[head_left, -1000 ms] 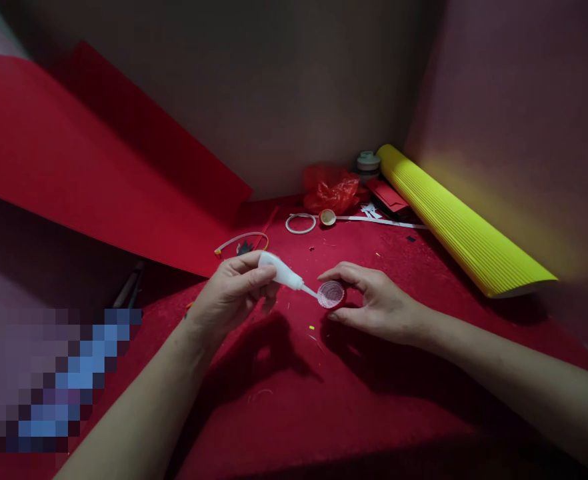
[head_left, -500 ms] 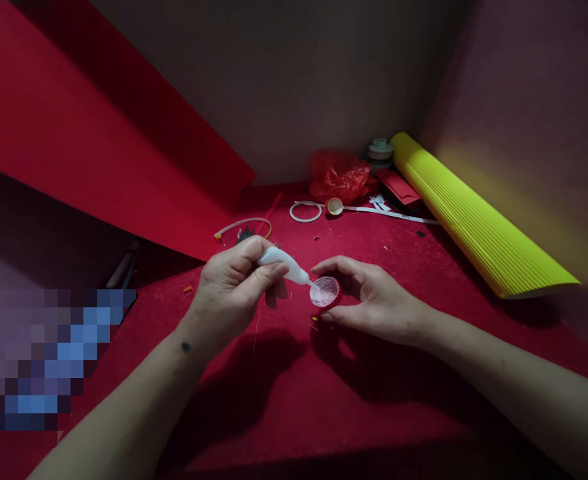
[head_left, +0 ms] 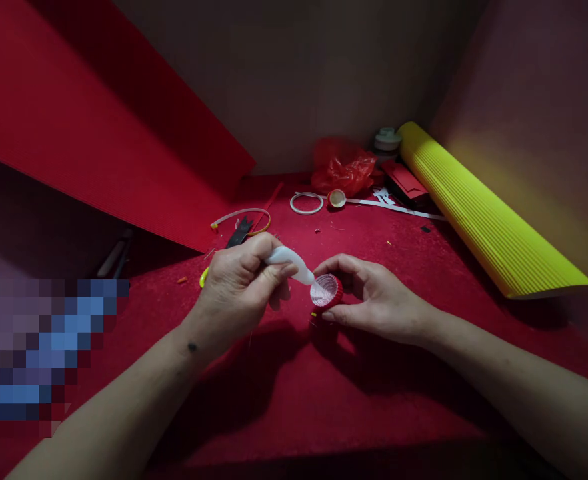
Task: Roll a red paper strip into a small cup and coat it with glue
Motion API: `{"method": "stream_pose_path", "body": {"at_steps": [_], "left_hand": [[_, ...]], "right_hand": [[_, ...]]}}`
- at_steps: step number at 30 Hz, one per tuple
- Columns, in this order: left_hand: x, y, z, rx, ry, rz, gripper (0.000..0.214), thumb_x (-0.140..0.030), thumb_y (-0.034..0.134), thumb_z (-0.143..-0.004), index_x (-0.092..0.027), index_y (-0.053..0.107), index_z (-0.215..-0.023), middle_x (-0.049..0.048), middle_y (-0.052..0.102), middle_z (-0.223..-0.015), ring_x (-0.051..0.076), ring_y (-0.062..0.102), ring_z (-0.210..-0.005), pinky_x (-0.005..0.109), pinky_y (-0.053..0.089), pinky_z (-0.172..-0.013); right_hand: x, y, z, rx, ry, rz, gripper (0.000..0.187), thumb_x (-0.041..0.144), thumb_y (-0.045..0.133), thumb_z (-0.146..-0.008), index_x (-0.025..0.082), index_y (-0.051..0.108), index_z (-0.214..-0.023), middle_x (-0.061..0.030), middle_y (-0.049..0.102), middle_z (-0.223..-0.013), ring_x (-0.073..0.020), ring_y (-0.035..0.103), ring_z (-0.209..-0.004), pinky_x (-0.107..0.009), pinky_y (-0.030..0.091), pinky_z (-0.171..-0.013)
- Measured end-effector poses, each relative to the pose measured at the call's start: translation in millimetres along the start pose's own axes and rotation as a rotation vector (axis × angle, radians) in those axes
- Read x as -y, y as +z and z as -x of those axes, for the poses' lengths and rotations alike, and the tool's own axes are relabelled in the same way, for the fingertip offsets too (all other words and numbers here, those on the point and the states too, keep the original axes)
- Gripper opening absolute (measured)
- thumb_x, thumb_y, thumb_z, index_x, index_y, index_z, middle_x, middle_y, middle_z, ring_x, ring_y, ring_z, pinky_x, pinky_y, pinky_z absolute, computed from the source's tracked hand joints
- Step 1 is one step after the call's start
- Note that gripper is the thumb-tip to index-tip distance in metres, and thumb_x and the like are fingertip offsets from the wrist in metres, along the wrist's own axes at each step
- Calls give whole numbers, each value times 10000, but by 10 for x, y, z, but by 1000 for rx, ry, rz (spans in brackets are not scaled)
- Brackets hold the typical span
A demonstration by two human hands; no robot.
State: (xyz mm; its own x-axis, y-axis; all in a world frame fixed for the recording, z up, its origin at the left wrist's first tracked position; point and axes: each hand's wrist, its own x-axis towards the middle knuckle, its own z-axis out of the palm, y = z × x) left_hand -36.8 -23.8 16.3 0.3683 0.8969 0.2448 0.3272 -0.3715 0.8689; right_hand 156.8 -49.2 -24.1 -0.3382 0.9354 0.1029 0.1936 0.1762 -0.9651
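My left hand [head_left: 247, 283] is closed around a white squeeze glue bottle [head_left: 294, 263], tilted with its nozzle down to the right. The nozzle tip reaches into the hollow of a small red paper cup [head_left: 326, 291], whose ridged inside looks whitish. Between the thumb and fingers of my right hand [head_left: 374, 297] the cup is gripped from its right side, its opening turned toward the bottle. Just below the cup lies a small yellow scrap [head_left: 314, 314] on the red table.
A large red corrugated sheet [head_left: 124, 133] slants in from the left. At the right lies a yellow corrugated roll [head_left: 484, 213]. Behind my hands are a red plastic bag [head_left: 347, 167], a white ring [head_left: 307, 203], paper strips, another small cup [head_left: 337, 199] and a lidded jar [head_left: 387, 141].
The glue bottle has shifted slightly right, with its nozzle deeper in the cup. The camera view has moved a little, showing more of a dark tool behind my left hand.
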Motion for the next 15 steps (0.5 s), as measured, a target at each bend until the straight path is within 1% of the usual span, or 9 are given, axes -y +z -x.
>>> {"method": "stream_pose_path", "body": {"at_steps": [8,15], "left_hand": [[24,23,-1,16,37,-81,158,-228,564,-808,-168,529,-667,-14,561,-516,95,490,-460,221,384,-459],[32,16,15,25,130,-165,148,-213,546,-833,-159,577,-699,-18,563,-530,90,489,-460,222,379,-465]], "right_hand": [[10,14,3,33,57,-116,364,82,687,-658,161,553,-987,-12,600,-855,-142,567,-771,-294,484,-733],[22,18,12,41,91,-155,366,91,704,-655,160,558,-984,-6,613,-844,-138,582,-763,-285,488,-726]]}}
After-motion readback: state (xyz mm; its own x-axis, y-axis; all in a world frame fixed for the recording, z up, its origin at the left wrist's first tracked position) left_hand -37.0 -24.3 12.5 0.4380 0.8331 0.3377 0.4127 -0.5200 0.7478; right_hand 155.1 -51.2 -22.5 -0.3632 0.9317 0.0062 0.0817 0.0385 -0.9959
